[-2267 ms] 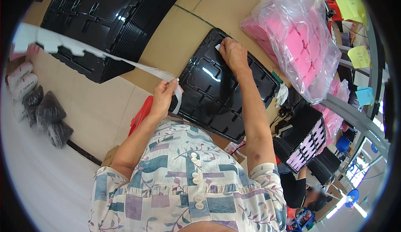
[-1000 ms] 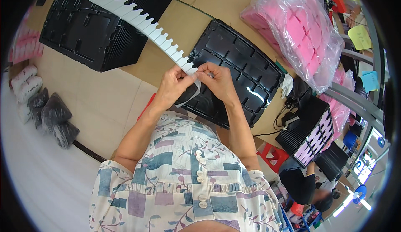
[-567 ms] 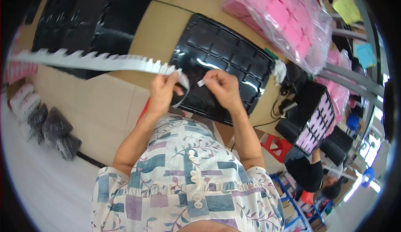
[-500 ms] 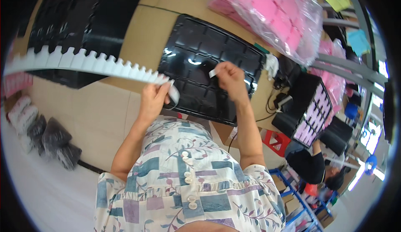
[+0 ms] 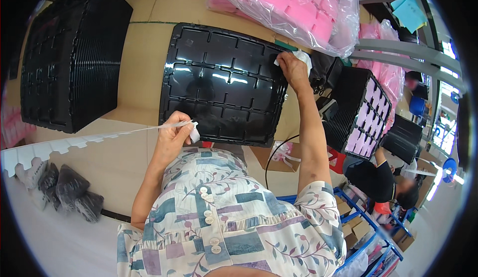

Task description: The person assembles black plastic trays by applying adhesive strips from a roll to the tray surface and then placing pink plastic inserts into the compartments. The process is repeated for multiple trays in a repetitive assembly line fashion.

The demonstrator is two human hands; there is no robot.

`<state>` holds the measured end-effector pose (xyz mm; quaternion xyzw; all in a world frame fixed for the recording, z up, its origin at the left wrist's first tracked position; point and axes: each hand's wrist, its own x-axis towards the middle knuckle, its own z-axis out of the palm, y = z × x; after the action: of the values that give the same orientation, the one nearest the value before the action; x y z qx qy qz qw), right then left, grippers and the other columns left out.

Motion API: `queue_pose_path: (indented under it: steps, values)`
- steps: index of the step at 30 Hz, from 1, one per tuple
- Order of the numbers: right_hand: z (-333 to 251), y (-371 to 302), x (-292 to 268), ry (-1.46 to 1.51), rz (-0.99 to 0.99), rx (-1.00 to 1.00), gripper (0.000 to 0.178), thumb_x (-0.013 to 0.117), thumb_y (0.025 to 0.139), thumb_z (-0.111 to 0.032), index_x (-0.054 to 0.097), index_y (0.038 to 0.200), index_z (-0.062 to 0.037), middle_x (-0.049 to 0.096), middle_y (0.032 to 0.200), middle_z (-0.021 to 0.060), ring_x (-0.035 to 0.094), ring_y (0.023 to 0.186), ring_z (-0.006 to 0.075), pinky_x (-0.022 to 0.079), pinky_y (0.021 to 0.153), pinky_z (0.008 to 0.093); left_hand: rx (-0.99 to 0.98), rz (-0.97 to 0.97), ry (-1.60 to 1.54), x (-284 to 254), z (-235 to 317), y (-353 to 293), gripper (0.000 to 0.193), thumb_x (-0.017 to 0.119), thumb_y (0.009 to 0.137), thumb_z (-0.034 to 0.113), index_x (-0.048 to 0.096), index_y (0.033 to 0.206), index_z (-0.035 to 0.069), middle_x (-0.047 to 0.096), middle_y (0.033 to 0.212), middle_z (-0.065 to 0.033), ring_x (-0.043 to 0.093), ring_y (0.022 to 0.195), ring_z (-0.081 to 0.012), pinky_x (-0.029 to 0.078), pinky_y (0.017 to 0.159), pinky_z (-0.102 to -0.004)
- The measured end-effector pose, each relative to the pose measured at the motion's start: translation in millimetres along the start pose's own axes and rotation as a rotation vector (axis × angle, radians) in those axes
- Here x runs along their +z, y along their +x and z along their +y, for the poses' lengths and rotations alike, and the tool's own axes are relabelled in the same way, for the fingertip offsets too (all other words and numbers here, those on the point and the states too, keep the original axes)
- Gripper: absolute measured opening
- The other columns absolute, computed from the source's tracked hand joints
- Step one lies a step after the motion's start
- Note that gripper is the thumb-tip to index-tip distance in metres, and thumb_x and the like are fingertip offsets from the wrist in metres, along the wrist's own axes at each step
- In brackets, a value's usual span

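A shiny black plastic tray (image 5: 214,97), moulded into shallow compartments, lies on the tan table in front of me. At its near left edge, my left hand (image 5: 172,137) is closed on a long white strip (image 5: 74,141) with a notched edge. The strip stretches away to the left, and its short end curls below my fingers. My right hand (image 5: 295,71) reaches to the tray's far right corner with its fingers pinched together. A small white label (image 5: 278,63) shows at those fingertips, beside a crumpled white cloth (image 5: 302,58).
A tall stack of black trays (image 5: 94,63) stands at left. Pink foam sheets in clear plastic (image 5: 298,8) lie at the far side. Rightward are a dark cable (image 5: 279,150), more black trays with pink foam (image 5: 368,117), and a co-worker in dark clothing (image 5: 373,180). Dark bags (image 5: 74,187) sit on the floor.
My right hand has moved with the label from over the tray's middle to its far right corner. The strip in my left hand has swung lower on the left.
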<state>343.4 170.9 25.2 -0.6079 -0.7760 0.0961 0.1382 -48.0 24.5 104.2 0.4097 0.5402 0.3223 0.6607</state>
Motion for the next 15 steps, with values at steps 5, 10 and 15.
queue_pose_path:
  steps: [5, 10, 15]
  values:
    - [2, 2, 2, 0.013, 0.007, 0.021, 0.011, 0.065, 0.088, -0.018, 0.063, 0.092, -0.0073, 0.069, 0.089, 0.0131, 0.066, 0.078, 0.0350, 0.053, 0.068, 0.0431, -0.017, 0.025, 0.009, 1, 6, 3, 0.009, 0.059, 0.097, 0.012, 0.056, 0.094, 0.005, 0.058, 0.074, 0.0002, 0.052, 0.062, -0.0043, 0.041, 0.055, -0.0197]
    - [6, 4, 4, 0.003, -0.019, 0.022, 0.012, 0.065, 0.086, -0.017, 0.061, 0.089, -0.0054, 0.068, 0.086, 0.0162, 0.067, 0.076, 0.0361, 0.054, 0.067, 0.0450, 0.017, 0.016, -0.017, 2, 3, 8, 0.009, 0.059, 0.097, 0.012, 0.056, 0.094, 0.004, 0.058, 0.075, -0.0004, 0.052, 0.063, -0.0044, 0.041, 0.056, -0.0196]
    - [7, 5, 10, 0.000, -0.025, 0.113, 0.014, 0.065, 0.085, -0.017, 0.061, 0.090, -0.0051, 0.069, 0.085, 0.0180, 0.067, 0.075, 0.0375, 0.054, 0.067, 0.0464, 0.025, -0.014, -0.014, 2, -3, 12, 0.010, 0.060, 0.097, 0.012, 0.055, 0.099, 0.004, 0.062, 0.079, -0.0034, 0.056, 0.066, -0.0069, 0.045, 0.057, -0.0205]
